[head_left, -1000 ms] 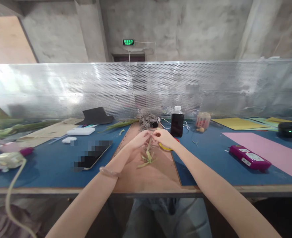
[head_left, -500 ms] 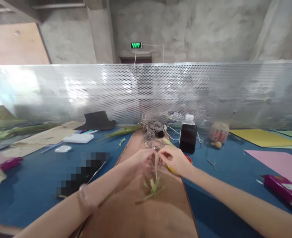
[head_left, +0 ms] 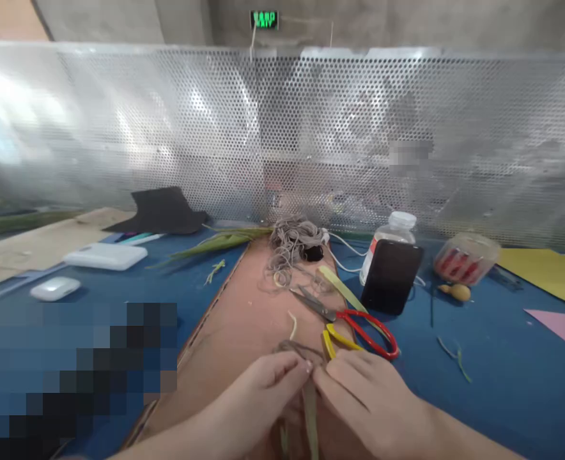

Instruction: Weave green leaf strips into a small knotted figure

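My left hand (head_left: pixel 263 393) and my right hand (head_left: pixel 371 399) meet above the brown board, their thumbs and fingers pinched together. Between the fingertips is the top of a flat, pale green leaf strip (head_left: pixel 310 415), which hangs down towards me. A loop of grey-brown string (head_left: pixel 299 346) lies just beyond the fingertips; whether it is tied to the strip is hidden. Touching or close beside my right hand are the yellow handles (head_left: pixel 333 340) of a tool otherwise covered. Red-handled scissors (head_left: pixel 333 314) rest farther off, blades pointing left.
A grey string bundle (head_left: pixel 294 236) lies at the brown board's (head_left: pixel 239 313) far end. A black phone (head_left: pixel 392 276) leans against a white-capped bottle (head_left: pixel 400 223). To the right are a clear tub (head_left: pixel 468 255) and a small gourd (head_left: pixel 456 292). A perforated metal screen (head_left: pixel 191 140) stands behind.
The view has tipped down and come closer. My hands now appear lower and nearer me, still pinched together at the leaf strip, and the scissors have come into plain sight.
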Demonstrator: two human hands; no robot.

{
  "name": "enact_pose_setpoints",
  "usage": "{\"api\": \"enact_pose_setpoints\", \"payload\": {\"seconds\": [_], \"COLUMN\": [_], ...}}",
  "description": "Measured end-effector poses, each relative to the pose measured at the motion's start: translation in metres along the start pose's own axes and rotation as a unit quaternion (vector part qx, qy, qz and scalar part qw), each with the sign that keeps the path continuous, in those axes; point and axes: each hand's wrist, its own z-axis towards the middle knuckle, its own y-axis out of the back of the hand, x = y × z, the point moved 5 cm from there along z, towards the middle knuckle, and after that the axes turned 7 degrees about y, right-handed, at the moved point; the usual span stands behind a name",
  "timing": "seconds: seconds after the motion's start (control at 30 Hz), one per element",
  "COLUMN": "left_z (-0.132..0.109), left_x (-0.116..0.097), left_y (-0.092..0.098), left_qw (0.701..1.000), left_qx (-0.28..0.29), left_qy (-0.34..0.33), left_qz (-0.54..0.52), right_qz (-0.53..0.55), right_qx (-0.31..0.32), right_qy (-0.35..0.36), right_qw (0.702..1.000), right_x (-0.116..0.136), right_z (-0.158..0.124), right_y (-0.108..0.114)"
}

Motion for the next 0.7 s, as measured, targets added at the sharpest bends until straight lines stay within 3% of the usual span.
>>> {"api": "enact_pose_setpoints", "payload": {"seconds": [0.23,0.4,0.7], "left_z": [-0.006,-0.009,-0.013], "left_x": [0.0,-0.001,-0.004], "left_y": [-0.001,0.0,0.004], "left_qw": [0.998,0.998,0.992], "left_qx": [0.05,0.052,0.022], "left_qy": [0.022,0.02,-0.013], "left_qz": [0.006,0.019,0.122], "right_qz": [0.032,0.108,0.233], "right_qx": [0.009,-0.047,-0.076], "right_qy": [-0.026,-0.123,-0.171], "right_qw": [0.999,0.985,0.954], "right_x": [-0.005,-0.016,-0.015], "right_z": [-0.006,-0.006,-0.001], "right_y": [-0.011,-0.014,-0.009]}}
